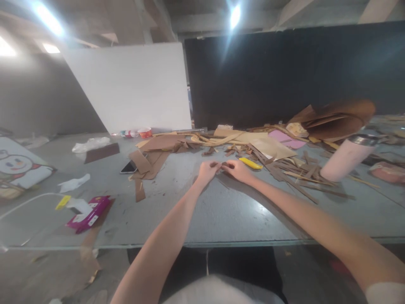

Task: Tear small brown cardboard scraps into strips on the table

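My left hand [209,170] and my right hand [236,169] meet fingertip to fingertip low over the middle of the table. Both are closed in a pinch on a small brown piece [224,164], mostly covered by the fingers; its material and exact shape are unclear. Just beyond my right hand lies a yellow tool [251,163], which looks like a utility knife. Behind the hands, small brown scraps [234,149] are scattered. Long thin brown strips [292,179] form a loose pile to the right.
A pink bottle [346,158] stands tilted-looking at the right, before a rolled brown sheet [341,120]. On the left are a phone [128,168] partly under brown pieces [155,162], a purple packet [91,215] and a white cable [28,200]. The table's edge [237,244] runs near my body.
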`<state>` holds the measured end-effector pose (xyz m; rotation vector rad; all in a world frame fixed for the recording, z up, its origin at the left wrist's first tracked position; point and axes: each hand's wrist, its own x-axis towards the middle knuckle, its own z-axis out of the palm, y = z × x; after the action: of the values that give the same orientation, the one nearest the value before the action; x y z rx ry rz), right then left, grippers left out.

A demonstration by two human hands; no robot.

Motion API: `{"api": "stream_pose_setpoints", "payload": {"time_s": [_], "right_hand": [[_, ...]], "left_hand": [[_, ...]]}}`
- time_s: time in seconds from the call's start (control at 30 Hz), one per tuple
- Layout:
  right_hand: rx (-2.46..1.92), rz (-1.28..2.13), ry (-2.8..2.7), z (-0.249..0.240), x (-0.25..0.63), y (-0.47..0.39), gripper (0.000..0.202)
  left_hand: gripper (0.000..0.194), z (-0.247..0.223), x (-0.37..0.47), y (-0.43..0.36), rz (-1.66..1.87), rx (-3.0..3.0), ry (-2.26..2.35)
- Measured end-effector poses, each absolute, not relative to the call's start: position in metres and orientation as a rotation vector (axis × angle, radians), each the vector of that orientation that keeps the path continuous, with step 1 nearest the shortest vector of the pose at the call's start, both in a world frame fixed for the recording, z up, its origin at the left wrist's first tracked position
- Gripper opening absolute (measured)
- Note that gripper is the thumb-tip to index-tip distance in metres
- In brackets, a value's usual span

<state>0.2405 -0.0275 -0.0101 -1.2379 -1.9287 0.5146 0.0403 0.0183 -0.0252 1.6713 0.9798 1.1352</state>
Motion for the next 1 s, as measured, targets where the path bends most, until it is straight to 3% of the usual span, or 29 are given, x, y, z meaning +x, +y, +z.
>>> {"api": "stream_pose_setpoints", "payload": {"time_s": [0.3,0.7,1.0], "right_hand": [[-1.248,0.525,-1.924,-0.0089,0.2394,-0.0275,0.051],[-1.220,0.803,-1.877,-0.0063,0.2420,-0.0292,0.056],[-1.204,0.655,-1.944,-0.0049,0.2405,-0.0298,0.053]], "left_hand": [[0.018,-0.0264,0.0422,0.0208,1.181,1.638,0.982],[0.025,-0.0283,0.0420,0.0242,1.185,1.599,0.915],[0.032,-0.0294,0.0420,0.0209,1.130,1.694,0.986]]}}
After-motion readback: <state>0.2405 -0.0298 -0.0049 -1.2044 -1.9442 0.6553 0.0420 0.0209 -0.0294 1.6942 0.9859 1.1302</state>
